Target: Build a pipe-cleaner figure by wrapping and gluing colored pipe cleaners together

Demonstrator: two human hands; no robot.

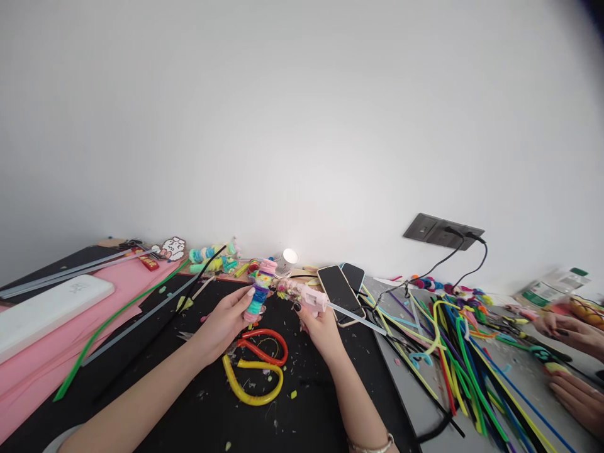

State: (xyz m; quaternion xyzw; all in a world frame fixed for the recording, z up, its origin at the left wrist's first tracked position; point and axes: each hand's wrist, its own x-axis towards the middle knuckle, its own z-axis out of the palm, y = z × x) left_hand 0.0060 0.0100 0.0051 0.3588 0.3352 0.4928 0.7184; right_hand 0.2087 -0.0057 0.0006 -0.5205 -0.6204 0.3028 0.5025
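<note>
My left hand [232, 318] is closed around a pipe-cleaner figure [260, 294], a stack of coiled bands in pink, yellow, purple, blue and turquoise, held upright. In my right hand [317, 324] is a pale pink glue gun [312, 298], with a long translucent glue stick [356, 317] sticking out of its back. The gun's front end points left and sits close beside the figure; whether they touch I cannot tell. Below my hands lie scissors [264, 340] with red and yellow handles, their blades partly behind my left wrist.
Two phones [340, 290] lie behind my right hand. Many loose pipe cleaners [472, 371] cover the grey table on the right, near another person's hands [578, 336]. Pink sheets [129, 286] and a white box [51, 314] lie left. Cords run from a wall socket [443, 231].
</note>
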